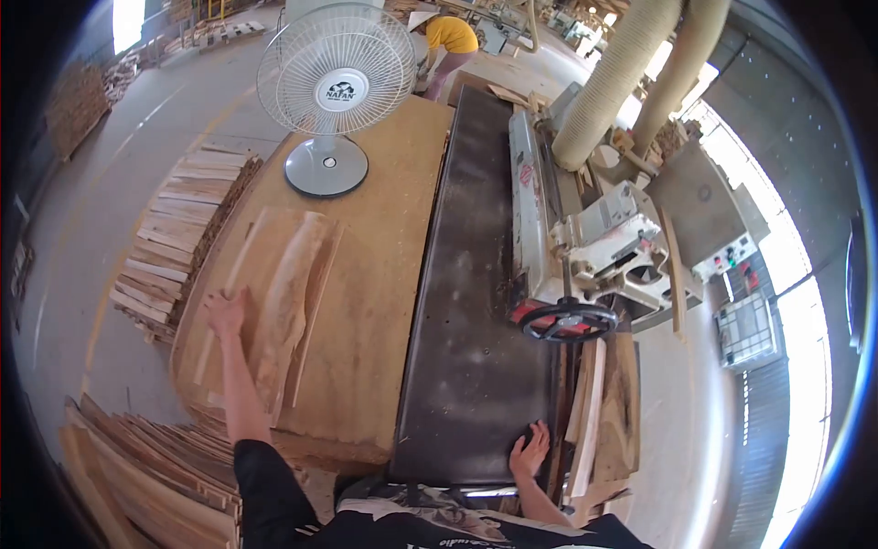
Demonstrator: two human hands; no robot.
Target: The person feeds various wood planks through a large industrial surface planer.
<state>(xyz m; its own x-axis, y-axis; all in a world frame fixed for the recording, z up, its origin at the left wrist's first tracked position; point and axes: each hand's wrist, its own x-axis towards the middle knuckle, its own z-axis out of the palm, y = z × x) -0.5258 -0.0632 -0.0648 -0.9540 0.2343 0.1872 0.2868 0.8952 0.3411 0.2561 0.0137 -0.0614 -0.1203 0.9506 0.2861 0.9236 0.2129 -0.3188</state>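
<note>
My left hand lies with fingers spread on the left side of some wooden boards. The boards are rough-edged and pale brown, lying side by side or overlapping on a plywood tabletop. My right hand rests near the front right edge of a long dark machine table, its fingers extended and holding nothing visible. Right of that table is a woodworking machine with a black handwheel.
A grey fan stands at the plywood's far end. Stacked boards sit left on the floor, with more planks at front left and wood strips at right. Ducts rise behind the machine. A person in yellow bends beyond.
</note>
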